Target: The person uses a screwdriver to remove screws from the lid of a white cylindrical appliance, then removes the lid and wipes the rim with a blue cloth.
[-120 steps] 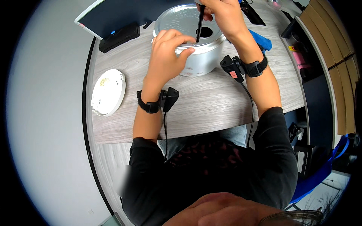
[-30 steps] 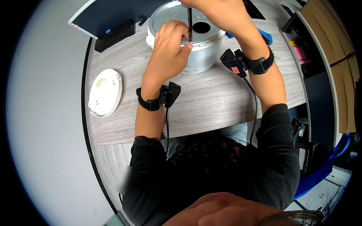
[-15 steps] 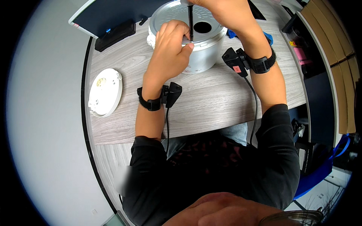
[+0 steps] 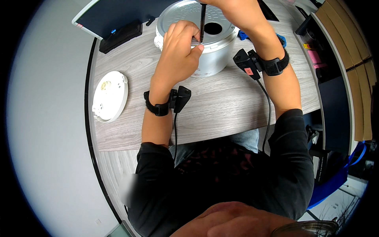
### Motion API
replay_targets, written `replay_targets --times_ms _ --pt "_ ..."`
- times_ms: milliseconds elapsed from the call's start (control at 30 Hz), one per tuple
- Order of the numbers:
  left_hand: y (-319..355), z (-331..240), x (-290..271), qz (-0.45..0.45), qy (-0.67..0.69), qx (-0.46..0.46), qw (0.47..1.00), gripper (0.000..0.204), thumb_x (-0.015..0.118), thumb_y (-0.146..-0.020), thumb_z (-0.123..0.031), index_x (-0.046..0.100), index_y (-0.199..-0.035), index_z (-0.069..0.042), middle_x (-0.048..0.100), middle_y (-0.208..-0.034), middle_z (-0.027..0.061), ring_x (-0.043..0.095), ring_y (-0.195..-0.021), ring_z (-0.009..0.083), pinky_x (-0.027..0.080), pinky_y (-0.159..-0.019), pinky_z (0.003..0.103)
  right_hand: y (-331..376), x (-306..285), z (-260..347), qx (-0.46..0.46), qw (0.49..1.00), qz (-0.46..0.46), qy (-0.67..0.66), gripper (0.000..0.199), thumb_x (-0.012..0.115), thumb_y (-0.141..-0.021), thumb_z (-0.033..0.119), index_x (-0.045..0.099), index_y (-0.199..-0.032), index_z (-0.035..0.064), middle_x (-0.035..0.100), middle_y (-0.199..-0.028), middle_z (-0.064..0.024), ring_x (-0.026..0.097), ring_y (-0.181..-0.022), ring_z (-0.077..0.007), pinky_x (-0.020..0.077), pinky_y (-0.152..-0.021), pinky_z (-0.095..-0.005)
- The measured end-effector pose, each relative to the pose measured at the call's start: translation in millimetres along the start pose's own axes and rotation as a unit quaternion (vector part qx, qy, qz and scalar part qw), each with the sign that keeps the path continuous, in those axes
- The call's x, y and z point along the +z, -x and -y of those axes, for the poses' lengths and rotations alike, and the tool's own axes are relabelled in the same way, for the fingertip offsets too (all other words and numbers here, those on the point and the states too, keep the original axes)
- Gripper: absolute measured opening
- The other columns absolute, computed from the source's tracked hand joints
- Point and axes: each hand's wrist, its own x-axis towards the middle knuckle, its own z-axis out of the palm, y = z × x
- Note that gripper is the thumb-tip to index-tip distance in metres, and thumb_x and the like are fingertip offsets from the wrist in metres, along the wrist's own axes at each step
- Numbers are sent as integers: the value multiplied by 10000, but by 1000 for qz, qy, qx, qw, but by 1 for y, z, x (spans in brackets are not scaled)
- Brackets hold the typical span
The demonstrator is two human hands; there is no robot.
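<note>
A round silver pot-like body [image 4: 215, 59] stands at the far middle of the table. Its metal lid [image 4: 179, 14] has a dark round hole and rows of embossed marks. My right hand [image 4: 233, 10], partly cut off by the top edge, is closed on a screwdriver [image 4: 203, 21]. The dark shaft points down, its tip at the lid's near rim. My left hand [image 4: 179, 49] lies over that rim with fingers curled. Its thumb and forefinger close in beside the tip; what they pinch is hidden.
A white round cover [image 4: 111, 96] lies on the left of the wood-grain table [image 4: 221, 104]. Behind it are a monitor [image 4: 122, 17] and a black case [image 4: 120, 37]. Something blue [image 4: 242, 35] sits behind my right wrist. Shelving [image 4: 331, 79] and cardboard boxes [image 4: 361, 98] border the right. Cables hang from both wrist straps.
The screwdriver's upper shaft has shifted slightly to the right, along with my right hand and forearm. My left hand and the pot-like body look almost unmoved.
</note>
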Motion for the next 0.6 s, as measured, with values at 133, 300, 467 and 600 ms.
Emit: replay_targets --times_ms 133,300,467,600 --pt "1 0 0 2 -2 -13 1000 206 719 -785 13 581 -925 -48 604 -1088 104 534 -1064 321 410 -954 418 0 3 12 12 992 7 128 445 755 -894 59 565 -1289 -12 623 -1003 -11 594 -866 -72 512 -751 -231" --pt "2 1 -1 11 -13 -1 1000 201 697 -830 -35 576 -989 -13 577 -1105 141 542 -1068 332 435 -940 408 0 4 7 -13 997 1 -73 413 794 -878 100 611 -1232 -7 651 -1002 -21 608 -871 -74 521 -759 -235" --pt "1 0 -2 20 -14 -19 1000 190 694 -834 -36 578 -984 -13 577 -1104 138 541 -1065 326 442 -930 398 -3 0 18 58 996 46 45 375 736 -895 -8 600 -1245 -15 656 -1047 -21 622 -918 -76 543 -804 -242" --pt "1 -2 -1 7 -1 -20 1000 197 715 -801 -11 579 -940 -35 596 -1083 120 536 -1066 331 419 -955 415 -3 -2 10 53 994 39 86 395 740 -901 17 583 -1262 -10 648 -1070 -18 610 -927 -73 539 -799 -246"
